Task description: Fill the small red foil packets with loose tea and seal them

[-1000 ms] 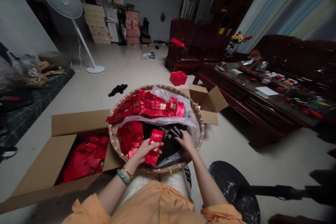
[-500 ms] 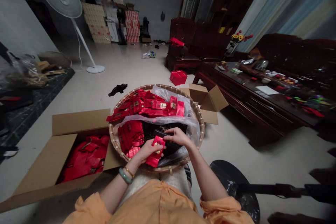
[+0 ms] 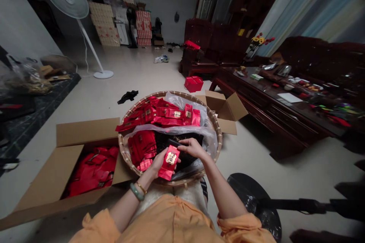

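Observation:
My left hand [image 3: 160, 162] is closed round a red foil packet [image 3: 169, 161] with a gold label, tilted, its upper end pointing away from me. My right hand [image 3: 191, 147] pinches one end of a dark, narrow tool [image 3: 174, 143], which lies across the packet's upper end. Its exact kind is hard to make out. Both hands are over a round woven bamboo basket [image 3: 219, 136] lined with clear plastic [image 3: 209, 133]. Dark loose material, like tea leaves [image 3: 190, 161], lies in it. Flat red packets [image 3: 142, 145] are stacked at the left, and filled-looking red packets [image 3: 173, 115] lie at the far side.
An open carton [image 3: 42, 174] of red packets [image 3: 92, 171] stands left of the basket. Another open carton [image 3: 228, 110] is behind it at the right. A black round stand base [image 3: 251, 197] is near my right. A dark wooden table [image 3: 256, 110] and a white fan [image 3: 98, 57] stand farther off.
The packet has turned in my left hand so its gold label shows fully, and my left thumb has moved off its front. My right hand stays at the packet's top with the dark tool.

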A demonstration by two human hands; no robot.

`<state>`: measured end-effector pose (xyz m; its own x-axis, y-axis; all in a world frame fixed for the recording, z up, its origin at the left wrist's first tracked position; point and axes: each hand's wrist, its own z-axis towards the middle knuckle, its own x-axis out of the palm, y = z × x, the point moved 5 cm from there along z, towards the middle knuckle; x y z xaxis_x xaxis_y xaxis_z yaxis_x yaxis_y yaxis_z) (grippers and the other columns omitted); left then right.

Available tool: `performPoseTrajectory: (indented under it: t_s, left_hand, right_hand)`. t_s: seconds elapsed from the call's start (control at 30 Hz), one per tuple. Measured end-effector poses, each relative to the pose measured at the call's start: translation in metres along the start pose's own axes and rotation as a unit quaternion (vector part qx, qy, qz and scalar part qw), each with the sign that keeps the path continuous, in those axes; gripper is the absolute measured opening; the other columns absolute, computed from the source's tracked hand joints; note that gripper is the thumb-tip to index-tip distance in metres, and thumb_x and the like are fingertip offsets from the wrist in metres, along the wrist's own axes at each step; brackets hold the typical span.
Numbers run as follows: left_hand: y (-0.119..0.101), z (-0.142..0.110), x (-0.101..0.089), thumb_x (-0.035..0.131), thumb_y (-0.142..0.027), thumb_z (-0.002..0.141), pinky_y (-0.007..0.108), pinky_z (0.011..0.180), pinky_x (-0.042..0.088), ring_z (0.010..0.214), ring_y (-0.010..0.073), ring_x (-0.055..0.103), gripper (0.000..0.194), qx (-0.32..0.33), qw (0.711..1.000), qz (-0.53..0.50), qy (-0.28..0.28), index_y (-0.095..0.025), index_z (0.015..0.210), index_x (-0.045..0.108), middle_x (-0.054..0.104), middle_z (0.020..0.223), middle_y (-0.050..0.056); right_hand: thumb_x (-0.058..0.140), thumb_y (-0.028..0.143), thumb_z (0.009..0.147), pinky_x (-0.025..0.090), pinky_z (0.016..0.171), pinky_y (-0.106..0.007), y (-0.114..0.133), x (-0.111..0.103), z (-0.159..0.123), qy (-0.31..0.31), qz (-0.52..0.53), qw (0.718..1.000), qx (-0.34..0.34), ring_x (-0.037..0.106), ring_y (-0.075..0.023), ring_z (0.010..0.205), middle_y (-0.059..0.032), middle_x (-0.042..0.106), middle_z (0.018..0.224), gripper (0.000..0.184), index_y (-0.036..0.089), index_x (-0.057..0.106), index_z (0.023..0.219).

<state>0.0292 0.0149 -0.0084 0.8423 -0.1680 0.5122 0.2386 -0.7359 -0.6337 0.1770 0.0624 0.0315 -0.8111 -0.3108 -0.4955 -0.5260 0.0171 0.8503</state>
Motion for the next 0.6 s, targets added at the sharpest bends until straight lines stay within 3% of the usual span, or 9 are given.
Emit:
performPoseTrajectory:
  t_s: [0.27, 0.6]
  left_hand:
    - [-0.002, 0.0, -0.002, 0.038, -0.059, 0.084, 0.028, 0.042, 0.049, 0.045, 0.0168, 0.06, 0.06, 0.015, 1.0, 0.004, -0.005, -0.006, 0.093, 0.063, 0.07, 0.071, 0.015]
    - [-0.001, 0.003, -0.002, 0.042, -0.061, 0.082, 0.027, 0.043, 0.049, 0.048, 0.0164, 0.061, 0.058, 0.027, 1.0, 0.003, -0.01, -0.008, 0.092, 0.064, 0.07, 0.075, 0.014]
  right_hand:
    - [0.066, 0.039, 0.069, 0.041, 0.052, -0.021, -0.006, -0.011, -0.004, 0.007, 0.08, 0.997, 0.007, 0.055, -0.012, 0.059, -0.005, 0.069, 0.086, 0.044, 0.013, 0.067, 0.104]
    - [0.066, 0.038, 0.069, 0.045, 0.059, -0.027, -0.007, -0.003, -0.001, -0.021, 0.011, 1.0, 0.002, 0.062, -0.0206, 0.072, -0.0054, 0.072, 0.089, 0.041, 0.015, 0.07, 0.103]
